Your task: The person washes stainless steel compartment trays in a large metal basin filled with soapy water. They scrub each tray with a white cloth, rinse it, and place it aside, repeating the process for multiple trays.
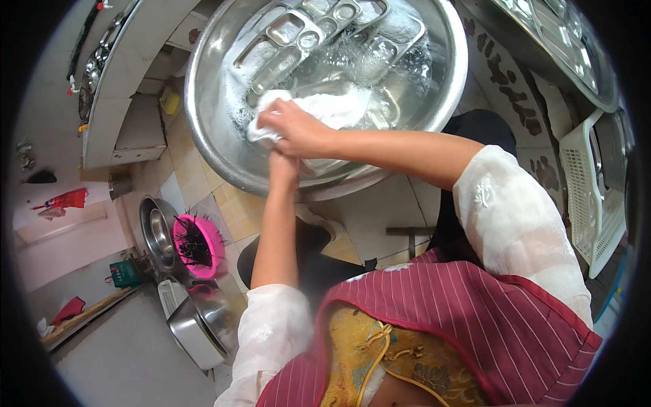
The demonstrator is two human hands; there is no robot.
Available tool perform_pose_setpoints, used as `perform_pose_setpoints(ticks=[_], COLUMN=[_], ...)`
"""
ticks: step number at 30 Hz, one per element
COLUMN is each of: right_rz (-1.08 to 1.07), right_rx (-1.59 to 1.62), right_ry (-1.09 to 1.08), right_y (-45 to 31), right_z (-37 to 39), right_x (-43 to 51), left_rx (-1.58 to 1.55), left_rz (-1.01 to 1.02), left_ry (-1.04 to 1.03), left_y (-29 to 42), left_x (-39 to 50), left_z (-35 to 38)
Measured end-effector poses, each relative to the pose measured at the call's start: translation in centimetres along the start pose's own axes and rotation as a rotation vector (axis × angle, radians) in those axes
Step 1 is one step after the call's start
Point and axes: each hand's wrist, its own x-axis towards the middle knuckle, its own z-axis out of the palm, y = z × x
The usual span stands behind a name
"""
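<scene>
A large round metal basin (195, 104) in front of me holds foamy water and several metal compartment trays (290, 31), partly under water. My right hand (300, 129) is closed on a bunched white cloth (264, 127) over the basin's near left part. More white fabric (338, 108) spreads across the water just beyond that hand. My left hand (283, 157) comes up from below and meets my right hand at the cloth. Its fingers are hidden behind the right hand and the cloth, so its grip cannot be made out.
A pink plastic basket (217, 239) with dark sticks stands on the tiled floor at left, beside metal bowls (147, 213) and a rectangular metal container (196, 333). At right are a white perforated plastic basket (581, 178) and another metal vessel (602, 99) holding metal trays.
</scene>
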Motion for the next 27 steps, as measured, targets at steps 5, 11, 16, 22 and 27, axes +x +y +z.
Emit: perform_pose_setpoints(ticks=[5,11,16,22,27], right_rz=[0.276,0.39,0.284,0.952,0.673], right_rx=[-0.103,-0.495,-0.268,-0.148,-0.07], right_ry=[0.258,-0.345,0.032,-0.074,-0.345], right_y=[2.6,5.4,7.5,9.9,8.2], right_z=[-3.0,-2.2,-4.2,-3.7,-1.1], right_x=[1.2,-1.3,-0.8,-2.9,-3.8], left_rx=[0.158,0.107,0.024,0.033,-0.052], left_rz=[0.277,0.192,0.338,0.274,0.225], left_ry=[-0.028,-0.026,-0.071,0.04,0.124], left_y=[1.5,2.3,2.2,0.2,-1.1], left_x=[-1.3,-0.9,-0.8,0.1,1.2], left_z=[0.5,-1.1,-1.2,-1.3,-1.2])
